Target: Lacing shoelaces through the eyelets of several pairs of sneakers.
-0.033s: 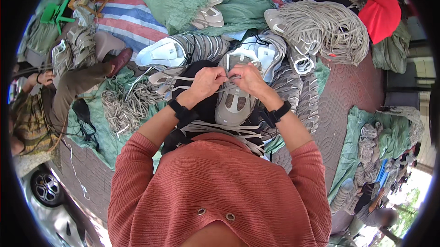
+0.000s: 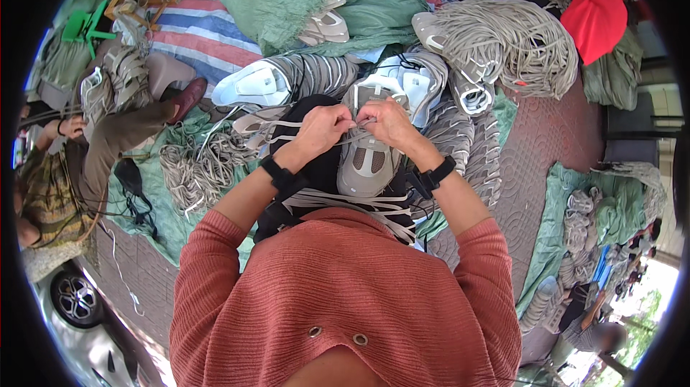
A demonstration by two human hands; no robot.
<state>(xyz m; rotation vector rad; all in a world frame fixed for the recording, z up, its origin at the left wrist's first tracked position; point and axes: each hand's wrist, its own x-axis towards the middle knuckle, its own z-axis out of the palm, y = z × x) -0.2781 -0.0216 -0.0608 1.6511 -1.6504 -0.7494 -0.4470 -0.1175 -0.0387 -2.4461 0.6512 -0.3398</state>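
Note:
A grey-beige shoe upper (image 2: 363,168) with mesh panels lies across my lap, its toe toward me. Both hands meet over its lacing area. My left hand (image 2: 321,130) has thumb and fingers pinched on a pale shoelace, at the left edge of the shoe. My right hand (image 2: 389,124) pinches at the lace beside it, over the shoe's throat; its fingertips partly hide the eyelets. Loose pale laces (image 2: 359,205) lie across my dark-clad lap, on the near side of the shoe.
White-lined shoe uppers (image 2: 253,86) stand in a row beyond my hands. A tangle of laces (image 2: 198,164) lies on green sheeting at left. A large lace-covered pile (image 2: 521,45) is at far right, near a person in red (image 2: 595,17). Another person's leg (image 2: 118,146) extends from the left.
My hands stay over the shoe, with only a tiny shift at the fingertips. The whole view has tilted very slightly.

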